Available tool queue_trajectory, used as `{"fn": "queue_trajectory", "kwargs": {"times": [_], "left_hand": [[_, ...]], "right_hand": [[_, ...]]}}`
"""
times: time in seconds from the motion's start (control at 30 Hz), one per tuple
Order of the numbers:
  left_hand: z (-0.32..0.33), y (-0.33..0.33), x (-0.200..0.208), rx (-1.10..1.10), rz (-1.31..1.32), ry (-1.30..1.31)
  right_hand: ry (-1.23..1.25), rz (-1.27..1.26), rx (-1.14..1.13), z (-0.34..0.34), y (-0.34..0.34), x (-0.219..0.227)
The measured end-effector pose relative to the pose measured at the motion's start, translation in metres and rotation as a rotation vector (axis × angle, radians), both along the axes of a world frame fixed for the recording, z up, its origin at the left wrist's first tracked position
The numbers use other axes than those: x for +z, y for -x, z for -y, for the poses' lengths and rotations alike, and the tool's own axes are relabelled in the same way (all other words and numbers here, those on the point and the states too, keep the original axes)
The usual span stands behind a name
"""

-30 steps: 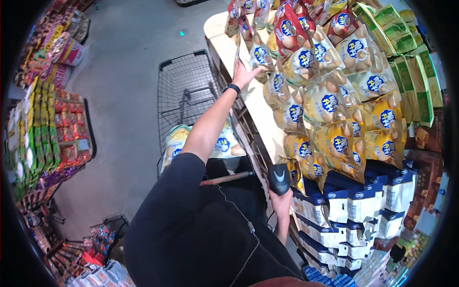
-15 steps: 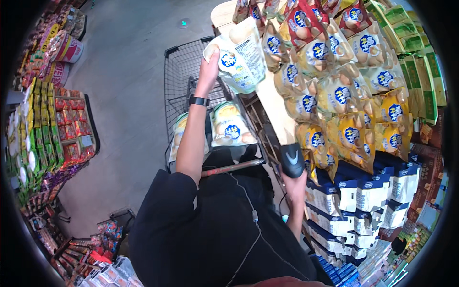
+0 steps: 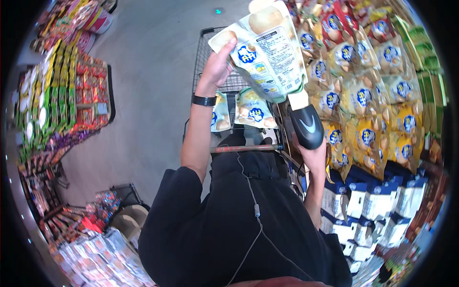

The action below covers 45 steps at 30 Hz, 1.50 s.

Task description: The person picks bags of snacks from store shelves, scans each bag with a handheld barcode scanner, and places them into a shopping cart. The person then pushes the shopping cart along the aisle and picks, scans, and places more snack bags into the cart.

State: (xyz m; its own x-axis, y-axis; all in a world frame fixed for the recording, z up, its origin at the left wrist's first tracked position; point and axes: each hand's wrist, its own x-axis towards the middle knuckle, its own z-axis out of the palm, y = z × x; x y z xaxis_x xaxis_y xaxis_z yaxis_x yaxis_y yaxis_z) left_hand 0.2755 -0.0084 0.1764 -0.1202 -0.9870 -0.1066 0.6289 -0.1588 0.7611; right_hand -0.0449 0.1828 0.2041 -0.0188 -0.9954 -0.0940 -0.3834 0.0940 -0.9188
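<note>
My left hand (image 3: 219,64), with a dark band on its wrist, pinches the upper left corner of a pale green and white snack bag (image 3: 267,57). The bag's printed back with a barcode near its lower edge faces me. In my right hand (image 3: 313,155) is a black handheld barcode scanner (image 3: 306,128); its head points up at the lower edge of the bag, apart from it as far as I can tell. Most of the scanner's handle is hidden behind its head. Two similar bags, one of them this pale bag (image 3: 256,111), lie in the shopping cart (image 3: 203,52) beyond my body.
The cart's handlebar (image 3: 246,149) crosses in front of my waist. On the right rises a display of snack bags (image 3: 366,95), with white and blue boxes (image 3: 368,203) nearer me. Stacked packets (image 3: 50,91) stand across the grey floor (image 3: 134,81) on the left.
The bag has come closer and turned so its back shows more fully. The scanner has risen and moved right, nearer the bag's lower edge. The whole view has shifted.
</note>
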Motion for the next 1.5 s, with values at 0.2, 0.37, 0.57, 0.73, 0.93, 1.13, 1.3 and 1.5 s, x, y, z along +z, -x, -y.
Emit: {"fn": "queue_trajectory", "kwargs": {"times": [0.2, 0.37, 0.57, 0.73, 0.93, 1.13, 1.3, 1.5], "left_hand": [[-0.036, -0.074, -0.052, 0.017, 0.235, 0.104], [-0.072, -0.096, -0.105, 0.195, 0.666, 0.065], [-0.111, -0.073, -0.169, 0.299, 0.676, -0.137], [-0.098, -0.073, -0.197, 0.396, 0.602, -0.025], [-0.110, -0.078, -0.226, 0.125, 0.883, 0.286], [-0.175, -0.079, -0.225, -0.354, 1.456, 0.118], [-0.179, -0.089, -0.206, -0.544, 1.802, 0.009], [-0.169, -0.020, -0.160, -0.210, 1.551, 0.326]], "right_hand": [[-0.088, 0.003, -0.007, -0.026, -0.002, -0.025], [-0.301, -0.061, -0.039, -0.041, 0.000, -0.032], [-0.272, -0.057, -0.010, -0.046, 0.003, -0.055], [-0.270, -0.084, 0.005, -0.042, -0.001, -0.048], [-0.283, -0.128, 0.004, -0.046, 0.003, -0.054], [-0.491, -0.194, -0.021, -0.046, 0.008, -0.051], [-0.207, -0.186, 0.014, -0.049, 0.022, -0.070], [-0.289, -0.146, -0.020, -0.042, 0.027, -0.066]]}}
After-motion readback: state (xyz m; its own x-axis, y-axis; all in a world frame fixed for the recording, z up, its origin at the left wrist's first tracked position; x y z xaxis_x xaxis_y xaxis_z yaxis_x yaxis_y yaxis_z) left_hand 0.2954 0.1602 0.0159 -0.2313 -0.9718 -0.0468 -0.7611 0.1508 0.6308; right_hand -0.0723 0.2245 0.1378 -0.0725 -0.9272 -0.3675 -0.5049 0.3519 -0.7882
